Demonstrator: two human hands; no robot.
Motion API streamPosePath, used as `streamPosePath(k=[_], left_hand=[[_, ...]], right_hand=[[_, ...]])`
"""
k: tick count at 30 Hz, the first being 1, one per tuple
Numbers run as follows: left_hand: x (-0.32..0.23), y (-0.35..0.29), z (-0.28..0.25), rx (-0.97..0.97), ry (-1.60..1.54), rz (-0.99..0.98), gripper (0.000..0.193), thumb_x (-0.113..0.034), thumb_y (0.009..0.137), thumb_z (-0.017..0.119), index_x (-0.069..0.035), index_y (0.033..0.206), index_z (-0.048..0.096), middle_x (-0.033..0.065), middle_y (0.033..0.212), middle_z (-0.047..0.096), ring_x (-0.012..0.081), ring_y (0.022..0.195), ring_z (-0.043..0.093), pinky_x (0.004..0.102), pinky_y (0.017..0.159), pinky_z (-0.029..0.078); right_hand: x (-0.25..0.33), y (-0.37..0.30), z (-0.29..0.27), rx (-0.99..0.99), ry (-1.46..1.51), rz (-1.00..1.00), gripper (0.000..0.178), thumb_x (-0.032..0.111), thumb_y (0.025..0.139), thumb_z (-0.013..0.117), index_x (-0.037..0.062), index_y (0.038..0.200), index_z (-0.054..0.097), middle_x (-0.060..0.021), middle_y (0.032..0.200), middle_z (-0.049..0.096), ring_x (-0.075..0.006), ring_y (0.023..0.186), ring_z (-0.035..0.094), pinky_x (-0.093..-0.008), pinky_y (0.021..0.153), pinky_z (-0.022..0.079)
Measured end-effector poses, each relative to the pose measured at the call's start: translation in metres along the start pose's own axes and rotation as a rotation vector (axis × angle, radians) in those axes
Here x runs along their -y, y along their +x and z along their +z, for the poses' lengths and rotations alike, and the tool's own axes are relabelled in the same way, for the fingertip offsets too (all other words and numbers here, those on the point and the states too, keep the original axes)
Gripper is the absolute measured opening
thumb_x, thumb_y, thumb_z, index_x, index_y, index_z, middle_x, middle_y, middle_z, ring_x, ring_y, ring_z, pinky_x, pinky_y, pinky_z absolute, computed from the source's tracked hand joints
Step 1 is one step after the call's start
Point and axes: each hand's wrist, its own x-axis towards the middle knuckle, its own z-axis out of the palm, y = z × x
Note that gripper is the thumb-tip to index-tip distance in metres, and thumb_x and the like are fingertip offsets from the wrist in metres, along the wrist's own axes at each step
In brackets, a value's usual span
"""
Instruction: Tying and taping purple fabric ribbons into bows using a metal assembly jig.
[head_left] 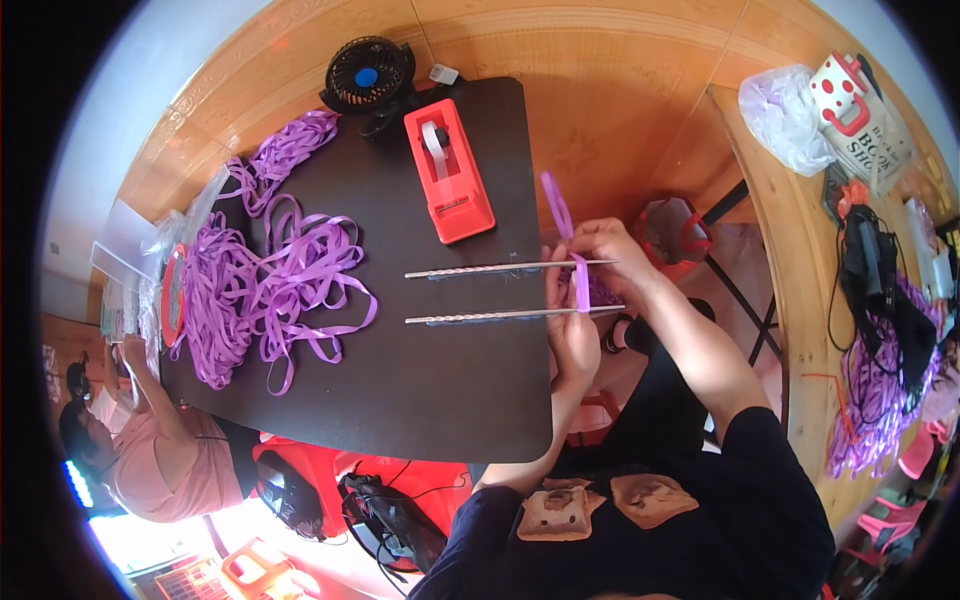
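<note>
Two thin metal rods [470, 269] lie parallel on the dark table, their ends jutting past its right edge. A purple ribbon [583, 285] passes across both rods near those ends. From below, my left hand [574, 345] closes around the ribbon at the rods, with its fingers partly hidden behind them. My right hand [607, 247] pinches the ribbon just above the upper rod, and a loop of it sticks up past the fingers. More purple ribbon shows between the rods beside my hands.
Loose purple ribbon [225, 300] heaps on the left of the dark table [400, 390]. A red tape dispenser [460, 190] and black fan [370, 78] stand at the back. Right are a red bin [675, 235] and wooden table [790, 260]. Another person [170, 460] sits at left.
</note>
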Motion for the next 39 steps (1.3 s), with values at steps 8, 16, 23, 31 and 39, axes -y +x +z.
streamPosePath(k=[8, 16, 23, 31, 39], left_hand=[[-0.002, -0.008, -0.008, 0.007, 0.068, -0.229, 0.016, -0.019, 0.097, 0.052, -0.005, 0.1, 0.059, 0.0003, 0.085, 0.061, 0.0071, 0.066, 0.056, 0.0193, 0.055, 0.042], [-0.022, -0.065, -0.044, 0.104, 0.016, -0.41, 0.019, -0.016, 0.099, 0.048, 0.0, 0.099, 0.058, 0.0037, 0.082, 0.059, 0.0086, 0.072, 0.055, 0.0211, 0.063, 0.044], [-0.056, -0.098, -0.061, 0.16, 0.215, -0.369, 0.023, -0.018, 0.099, 0.047, 0.0, 0.1, 0.062, -0.0002, 0.077, 0.056, 0.0048, 0.071, 0.049, 0.0181, 0.067, 0.039], [-0.073, -0.106, -0.063, 0.113, 0.013, -0.626, 0.021, -0.018, 0.098, 0.049, -0.002, 0.098, 0.063, 0.0005, 0.076, 0.059, 0.0068, 0.065, 0.051, 0.0194, 0.057, 0.039], [-0.07, -0.117, -0.079, 0.085, 0.008, -0.641, 0.021, -0.018, 0.098, 0.05, -0.002, 0.101, 0.064, 0.0004, 0.079, 0.061, 0.0039, 0.061, 0.05, 0.0167, 0.056, 0.039]], right_hand=[[-0.062, -0.041, -0.002, -0.083, 0.18, 0.117, 0.023, 0.019, 0.092, 0.056, 0.0072, 0.075, 0.065, 0.0011, 0.063, 0.059, -0.0066, 0.049, 0.052, -0.0205, 0.041, 0.036], [-0.093, -0.115, -0.021, -0.016, 0.109, 0.247, 0.018, 0.017, 0.091, 0.058, 0.0029, 0.083, 0.065, -0.0029, 0.068, 0.063, -0.0083, 0.053, 0.054, -0.0194, 0.046, 0.038], [-0.066, -0.149, 0.008, -0.364, -0.602, -0.715, 0.011, -0.002, 0.081, 0.066, 0.0008, 0.091, 0.064, -0.0033, 0.075, 0.06, -0.0077, 0.063, 0.055, -0.0207, 0.054, 0.041], [-0.045, -0.154, 0.029, -0.189, -0.827, -1.017, 0.021, -0.011, 0.073, 0.062, -0.0017, 0.092, 0.063, -0.01, 0.081, 0.06, -0.0201, 0.07, 0.06, -0.0273, 0.062, 0.046], [-0.067, -0.178, 0.044, -0.092, -0.319, -0.439, 0.004, -0.001, 0.084, 0.064, -0.0046, 0.083, 0.062, -0.003, 0.08, 0.059, -0.0065, 0.072, 0.054, -0.0209, 0.063, 0.042]])
